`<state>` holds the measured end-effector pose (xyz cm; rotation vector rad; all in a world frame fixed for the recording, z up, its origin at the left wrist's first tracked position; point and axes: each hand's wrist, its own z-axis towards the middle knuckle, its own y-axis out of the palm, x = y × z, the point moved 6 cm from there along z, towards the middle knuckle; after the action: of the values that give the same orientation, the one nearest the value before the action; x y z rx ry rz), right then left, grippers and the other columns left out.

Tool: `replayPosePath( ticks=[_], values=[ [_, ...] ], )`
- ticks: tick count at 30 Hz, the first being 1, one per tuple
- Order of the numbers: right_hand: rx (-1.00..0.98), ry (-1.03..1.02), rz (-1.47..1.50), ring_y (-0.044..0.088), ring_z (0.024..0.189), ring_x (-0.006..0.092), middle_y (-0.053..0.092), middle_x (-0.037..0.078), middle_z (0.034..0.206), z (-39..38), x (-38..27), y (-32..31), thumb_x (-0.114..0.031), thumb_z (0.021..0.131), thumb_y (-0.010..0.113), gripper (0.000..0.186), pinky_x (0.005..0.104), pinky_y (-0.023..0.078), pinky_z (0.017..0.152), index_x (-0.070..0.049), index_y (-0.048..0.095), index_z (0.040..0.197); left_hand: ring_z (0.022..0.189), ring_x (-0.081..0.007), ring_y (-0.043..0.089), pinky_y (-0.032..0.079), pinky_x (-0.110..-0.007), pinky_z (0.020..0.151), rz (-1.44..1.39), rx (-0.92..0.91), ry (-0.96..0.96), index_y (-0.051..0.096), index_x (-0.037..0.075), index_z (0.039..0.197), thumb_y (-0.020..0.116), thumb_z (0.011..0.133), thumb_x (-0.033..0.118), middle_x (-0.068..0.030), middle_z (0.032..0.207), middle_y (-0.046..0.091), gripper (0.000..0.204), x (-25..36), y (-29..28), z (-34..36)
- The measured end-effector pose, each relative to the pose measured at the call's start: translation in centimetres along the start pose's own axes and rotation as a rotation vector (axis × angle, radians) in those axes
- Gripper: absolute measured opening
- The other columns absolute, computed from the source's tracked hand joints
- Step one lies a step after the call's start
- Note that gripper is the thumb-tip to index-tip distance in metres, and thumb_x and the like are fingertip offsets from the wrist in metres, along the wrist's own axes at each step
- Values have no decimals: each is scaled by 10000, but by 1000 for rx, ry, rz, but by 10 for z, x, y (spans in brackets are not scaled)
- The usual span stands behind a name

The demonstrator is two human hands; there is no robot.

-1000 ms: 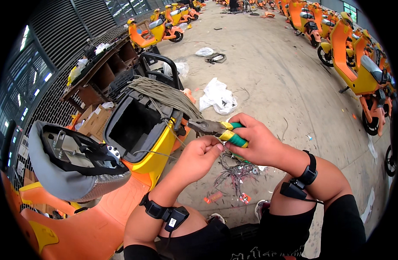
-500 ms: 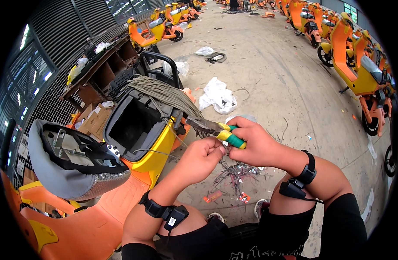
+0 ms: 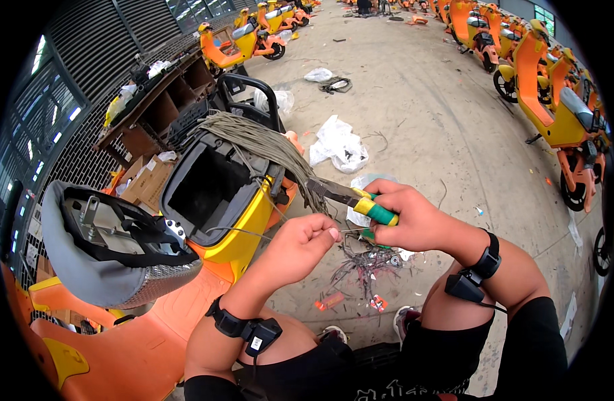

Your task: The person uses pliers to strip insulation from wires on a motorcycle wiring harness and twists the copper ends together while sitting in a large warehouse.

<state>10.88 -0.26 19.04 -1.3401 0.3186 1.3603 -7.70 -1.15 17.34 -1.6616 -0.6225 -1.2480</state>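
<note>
My right hand [image 3: 414,219] is wrapped round a pair of pliers [image 3: 342,194] with green and yellow grips, its jaws pointing left toward a bundle of grey-green cables [image 3: 253,144]. Closed in a pinch, my left hand [image 3: 295,248] holds the end of a thin grey cable [image 3: 247,232] that runs from the yellow scooter body [image 3: 243,242]. A short thin strand stretches between my left fingertips and my right hand. The cable bundle drapes over the rim of the scooter's open storage box [image 3: 217,234]. Its grey seat [image 3: 93,267] is tipped up to the left.
Wire scraps [image 3: 367,267] litter the concrete floor below my hands. Beyond them lies a white plastic bag [image 3: 337,144]. A brown shelf unit [image 3: 156,110] and a cardboard box [image 3: 148,184] stand behind the scooter. Rows of orange and yellow scooters [image 3: 538,100] line the right side.
My right hand has moved right with the pliers, away from my left hand. A gap has opened between the hands, with a thin strand across it.
</note>
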Motion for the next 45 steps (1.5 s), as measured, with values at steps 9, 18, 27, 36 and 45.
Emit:
replayPosePath(
  ticks=[9,18,27,36,45],
  values=[
    [-24,57,59,577,890,190,593,99,1028,-6,1,-5,-30,668,663,98,308,480,786,5,613,744,632,7,403,323,-182,551,-20,-59,-39,647,25,914,578,976,180,84,733,533,181,1,-4,-7],
    [-25,71,68,572,845,222,595,111,1026,-11,6,-15,-76,681,664,153,328,472,757,36,606,769,644,-2,418,331,-176,571,-65,12,12,658,21,912,597,958,156,70,756,562,155,-8,-20,-10],
    [165,284,113,600,864,193,601,95,999,-21,33,-40,-115,793,686,148,326,483,776,9,677,873,468,-50,274,239,-224,458,-526,384,-85,565,34,981,526,985,156,58,583,316,128,-42,-74,-13],
    [178,396,156,590,779,143,636,67,872,-7,31,-19,-208,828,731,235,320,482,706,4,684,920,513,-56,322,289,-229,487,-696,376,-31,559,24,1037,461,1030,190,48,622,341,193,-21,-52,3],
    [165,379,210,516,729,80,576,14,747,1,22,-4,-268,879,709,252,286,449,660,-19,678,906,630,-107,466,386,-246,617,-723,337,27,533,8,1123,416,1044,182,-16,765,537,224,-11,-40,12]
  ],
)
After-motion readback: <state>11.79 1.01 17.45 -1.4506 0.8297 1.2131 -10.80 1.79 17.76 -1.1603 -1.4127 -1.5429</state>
